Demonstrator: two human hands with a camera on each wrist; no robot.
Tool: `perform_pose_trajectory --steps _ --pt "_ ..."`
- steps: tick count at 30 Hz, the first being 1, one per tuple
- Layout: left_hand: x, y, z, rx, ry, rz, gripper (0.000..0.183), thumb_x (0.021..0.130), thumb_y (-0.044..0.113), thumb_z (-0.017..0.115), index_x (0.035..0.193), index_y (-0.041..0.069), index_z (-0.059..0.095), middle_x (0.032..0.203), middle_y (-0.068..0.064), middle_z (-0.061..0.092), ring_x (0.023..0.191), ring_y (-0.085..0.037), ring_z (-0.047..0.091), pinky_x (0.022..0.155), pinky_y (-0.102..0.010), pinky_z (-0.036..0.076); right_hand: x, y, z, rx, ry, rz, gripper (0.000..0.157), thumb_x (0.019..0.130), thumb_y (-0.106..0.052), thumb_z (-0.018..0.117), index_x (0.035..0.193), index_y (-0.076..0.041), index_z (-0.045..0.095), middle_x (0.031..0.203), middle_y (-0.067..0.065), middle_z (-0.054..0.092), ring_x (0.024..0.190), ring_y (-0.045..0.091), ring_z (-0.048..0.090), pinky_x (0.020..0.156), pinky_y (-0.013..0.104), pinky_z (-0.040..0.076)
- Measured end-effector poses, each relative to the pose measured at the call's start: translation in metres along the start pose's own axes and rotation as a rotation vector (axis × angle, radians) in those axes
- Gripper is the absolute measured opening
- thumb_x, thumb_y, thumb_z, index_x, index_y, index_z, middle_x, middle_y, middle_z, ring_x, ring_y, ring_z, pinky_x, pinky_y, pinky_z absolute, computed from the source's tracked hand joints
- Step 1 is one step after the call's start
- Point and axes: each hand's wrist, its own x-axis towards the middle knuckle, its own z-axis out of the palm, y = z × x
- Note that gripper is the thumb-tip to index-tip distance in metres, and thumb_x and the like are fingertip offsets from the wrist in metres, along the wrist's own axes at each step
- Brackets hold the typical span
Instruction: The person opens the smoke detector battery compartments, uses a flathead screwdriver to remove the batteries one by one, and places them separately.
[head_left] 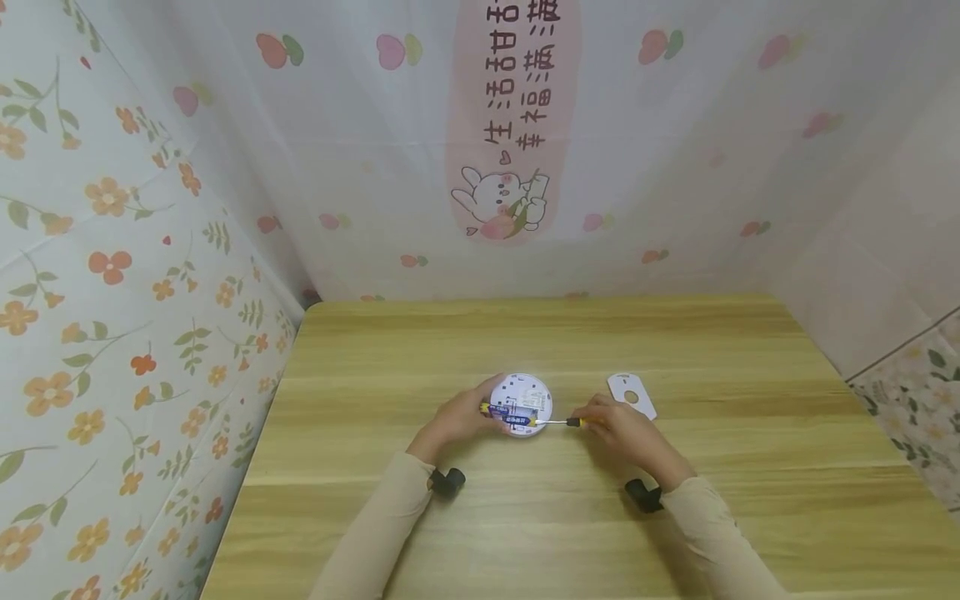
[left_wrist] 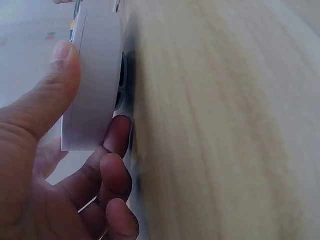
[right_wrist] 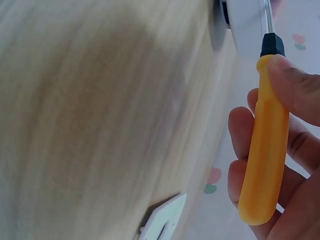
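Note:
My left hand [head_left: 465, 414] grips a round white battery device [head_left: 525, 388] at its left rim. In the left wrist view the thumb lies on the near face of the device [left_wrist: 95, 75], with fingertips behind its lower edge. Blue-and-yellow batteries [head_left: 517, 417] sit across the open compartment in its face. My right hand [head_left: 626, 429] holds a screwdriver [head_left: 576, 422] with a yellow handle and black collar. Its thin metal shaft points left, the tip right at the yellow end of a battery. In the right wrist view, thumb and fingers wrap the screwdriver handle [right_wrist: 265, 150].
A white cover plate [head_left: 619, 384] with a round hole lies on the wooden table [head_left: 510, 533], just beyond my right hand. A patterned cloth [head_left: 360, 167] hangs behind the table, and a floral one [head_left: 150, 317] along its left side. Black wrist cameras [head_left: 447, 483] are strapped on both wrists.

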Motion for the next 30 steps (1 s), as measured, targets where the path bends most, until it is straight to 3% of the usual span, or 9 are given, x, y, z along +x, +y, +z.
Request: perform_pose_trajectory --steps 2,6,8,18,30 --pt "-0.001 -0.001 0.000 -0.002 -0.001 0.001 0.093 0.077 0.036 0.079 0.153 0.026 0.026 0.126 -0.014 0.063 0.114 -0.030 0.058 0.102 -0.053 0.041 -0.001 0.000 0.002 -0.002 0.005 0.002 0.023 0.086 -0.004 0.068 0.106 -0.013 0.074 0.090 -0.005 0.063 0.080 0.007 0.058 0.068 0.025 0.051" --pt "0.001 -0.003 0.001 -0.012 -0.009 0.007 0.094 0.078 0.035 0.079 0.154 0.024 0.025 0.086 -0.002 0.063 0.081 -0.015 0.058 0.083 -0.037 0.045 -0.002 -0.002 0.002 -0.004 0.031 -0.018 0.023 0.085 -0.002 0.069 0.105 -0.011 0.074 0.090 -0.003 0.065 0.081 0.009 0.060 0.069 0.027 0.052" --pt "0.001 -0.003 0.000 -0.015 -0.008 0.011 0.093 0.078 0.034 0.079 0.154 0.024 0.025 0.082 0.000 0.061 0.076 -0.013 0.056 0.079 -0.033 0.045 -0.003 -0.002 0.002 -0.006 0.043 -0.020 0.023 0.084 -0.001 0.069 0.105 -0.010 0.074 0.090 -0.002 0.065 0.082 0.012 0.062 0.070 0.029 0.053" --pt "0.001 -0.004 0.001 -0.032 -0.014 0.009 0.094 0.078 0.034 0.078 0.154 0.023 0.024 0.086 -0.001 0.062 0.084 -0.014 0.057 0.093 -0.043 0.044 -0.005 0.001 0.013 -0.001 0.065 0.020 0.022 0.085 -0.004 0.068 0.105 -0.013 0.073 0.097 0.001 0.069 0.090 0.019 0.066 0.076 0.036 0.055" --pt "0.002 -0.006 0.002 -0.046 -0.006 0.011 0.095 0.077 0.036 0.079 0.154 0.022 0.024 0.087 0.000 0.063 0.084 -0.013 0.057 0.090 -0.040 0.045 -0.006 -0.003 0.019 0.007 0.090 0.067 0.020 0.085 -0.005 0.069 0.103 -0.012 0.072 0.101 0.005 0.072 0.097 0.025 0.067 0.081 0.044 0.054"
